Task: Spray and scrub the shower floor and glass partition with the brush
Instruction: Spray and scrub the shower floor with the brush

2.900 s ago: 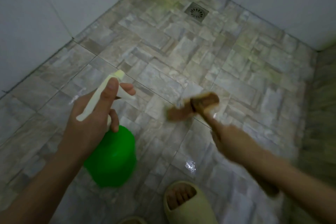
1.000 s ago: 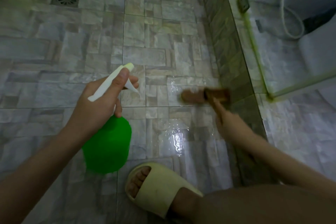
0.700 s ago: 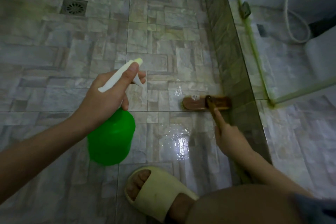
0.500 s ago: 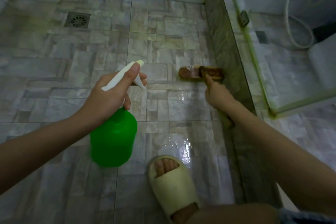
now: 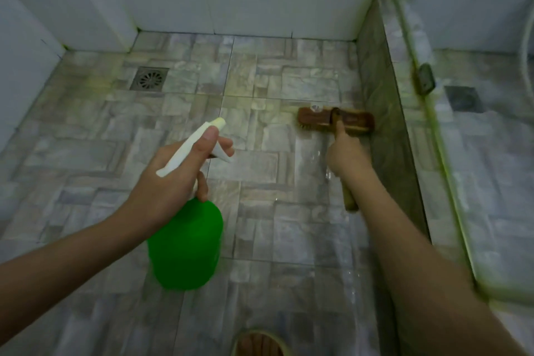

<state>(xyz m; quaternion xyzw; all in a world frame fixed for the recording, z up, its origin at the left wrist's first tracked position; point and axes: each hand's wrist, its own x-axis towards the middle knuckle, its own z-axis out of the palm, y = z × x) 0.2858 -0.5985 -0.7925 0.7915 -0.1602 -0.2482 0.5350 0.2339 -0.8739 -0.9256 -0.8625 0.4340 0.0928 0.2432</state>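
Right hand (image 5: 345, 157) wraps the brush (image 5: 336, 120) handle, index finger stretched along it; brush head sits on the wet floor (image 5: 260, 170) tiles against the low curb (image 5: 384, 113). Left hand (image 5: 173, 185) grips the green spray bottle (image 5: 186, 243), fingers on trigger, held above floor. Drain (image 5: 149, 78) far left.

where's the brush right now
Head view, right of centre: the brush sits on the floor at the base of the low tiled kerb, gripped by the right hand.
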